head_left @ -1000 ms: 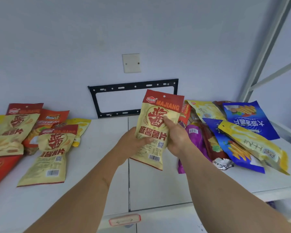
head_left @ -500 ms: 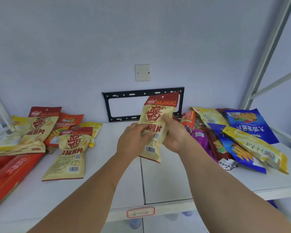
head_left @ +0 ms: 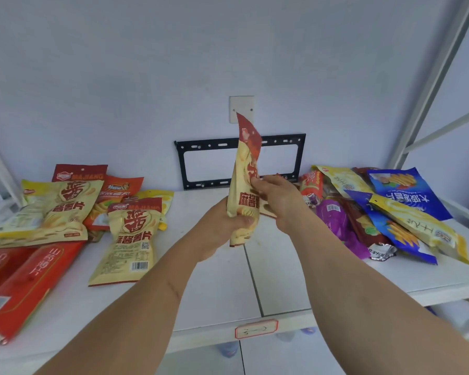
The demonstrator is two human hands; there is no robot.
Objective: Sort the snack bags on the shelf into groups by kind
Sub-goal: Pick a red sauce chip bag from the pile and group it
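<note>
Shelf label: a red-bordered tag [head_left: 256,329] on the front edge of the white shelf [head_left: 282,280]; its writing is too small to read.
Left hand: the left hand [head_left: 225,226] has its fingers curled round the lower part of the held bag, thumb in front.
Right hand: the right hand [head_left: 276,197] pinches the bag's middle from the right edge.
Held bag: the yellow-and-red Majiang chip bag [head_left: 244,185] stands upright above mid-shelf, turned nearly edge-on.
Handling: likely light, air-puffed, crinkly and slick film with fragile chips inside; grip by the flat sealed edges, not the belly.
Matching group: same-kind bags [head_left: 127,239] lie at left.
Unsorted pile: mixed bags [head_left: 390,212] overlap at right, many lower ones hidden.
Cut off: the red packs [head_left: 16,288] run out of view at left.
</note>
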